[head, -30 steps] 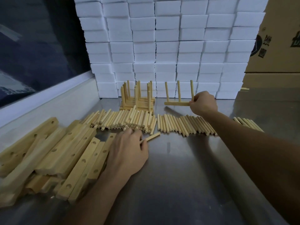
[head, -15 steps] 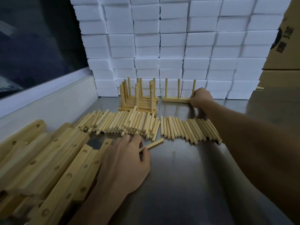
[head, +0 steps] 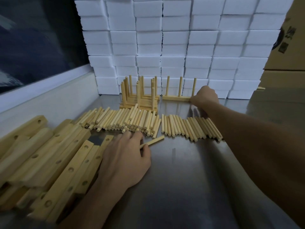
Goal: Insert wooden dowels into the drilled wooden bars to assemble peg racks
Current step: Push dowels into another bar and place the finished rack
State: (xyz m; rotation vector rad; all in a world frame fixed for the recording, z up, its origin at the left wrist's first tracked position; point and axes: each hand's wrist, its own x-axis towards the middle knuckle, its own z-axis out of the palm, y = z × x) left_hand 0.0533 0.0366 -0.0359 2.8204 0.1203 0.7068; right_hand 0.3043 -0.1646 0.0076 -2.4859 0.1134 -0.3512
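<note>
Clearly, the row of loose dowels across the middle of the metal surface serves as the landmark for everything else. Just nearer than that row, a single dowel is pinched between thumb and fingers of the left hand, its free end angled up and to the right, toward the row. Beyond the row's right part, the end of a finished peg rack, a thin bar carrying three upright pegs, is gripped by the right hand, with the fingers curled around it. Beyond the row's left part, a stack of finished racks is seen, touching or just beside the row, and to the row's left a heap of drilled bars is piled, holes facing up. Behind all of this a wall of white foam blocks is stacked. The dowels are judged light, stiff and smooth, so rolling is to be expected on the slick metal; each is best taken near one end, so that the other end is left free for a hole. The bars are judged rigid and heavier, best held by the long edges, clear of the holes. The racks are judged top-heavy and liable to tip, so the bar, not the pegs, should be grasped.
</note>
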